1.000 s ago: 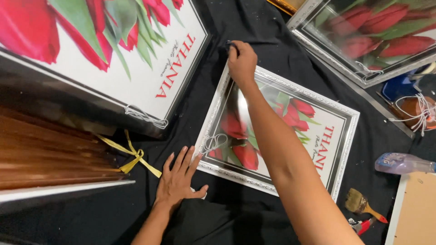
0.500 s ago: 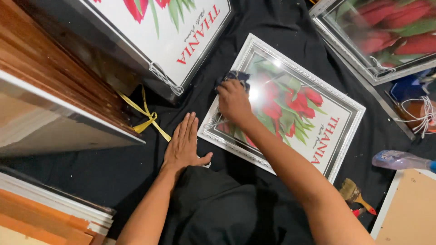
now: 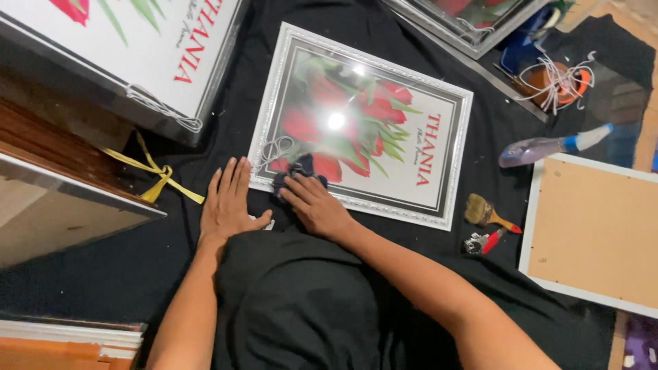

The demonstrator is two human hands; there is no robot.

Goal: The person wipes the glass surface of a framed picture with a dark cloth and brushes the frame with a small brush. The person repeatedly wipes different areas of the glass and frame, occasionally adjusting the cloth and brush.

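Right hand (image 3: 317, 205) moved to near corner, one framed print (image 3: 384, 123), one cloth (image 3: 296, 171)

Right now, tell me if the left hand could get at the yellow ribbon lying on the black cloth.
Probably yes. The left hand lies flat on the black cloth beside the white picture frame, and the yellow ribbon trails just to its left with only bare cloth between them.

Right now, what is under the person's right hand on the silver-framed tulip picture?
A dark blue cloth is bunched under the right hand, pressed on the silver-framed tulip picture near its lower left corner. A white string loop lies beside it. The glass beneath cloth and hand is covered.
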